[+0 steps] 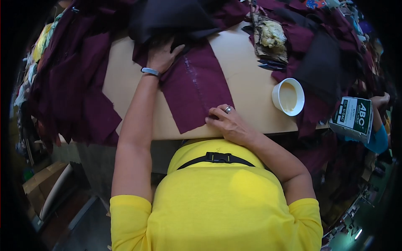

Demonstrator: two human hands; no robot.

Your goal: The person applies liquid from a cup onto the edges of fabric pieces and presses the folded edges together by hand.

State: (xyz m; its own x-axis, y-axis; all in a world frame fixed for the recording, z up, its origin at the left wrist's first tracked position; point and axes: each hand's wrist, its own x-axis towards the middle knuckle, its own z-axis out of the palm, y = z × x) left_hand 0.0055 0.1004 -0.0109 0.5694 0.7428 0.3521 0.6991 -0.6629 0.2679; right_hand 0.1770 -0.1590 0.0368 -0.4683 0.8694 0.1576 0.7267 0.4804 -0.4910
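A maroon cloth piece [197, 85] lies flat on the table, with a pale, broken line running down its length. My left hand [161, 56] rests on its far left part with the thumb spread away. The other left fingertips are hidden under a dark cloth [171, 19] bunched at the far side. Near the close right edge of the maroon piece is my right hand [228, 123]. Its fingers are curled and pressed together on the cloth edge; anything small inside them is hidden.
Maroon cloth piles [71, 88] cover the left side, and more dark cloth [322, 62] lies at right. A white cup [289, 97] holds pale liquid. Behind it are dark snips [272, 65] and a worn pad [271, 35]. Another person's hand [380, 100] is beside an ABC box [351, 117].
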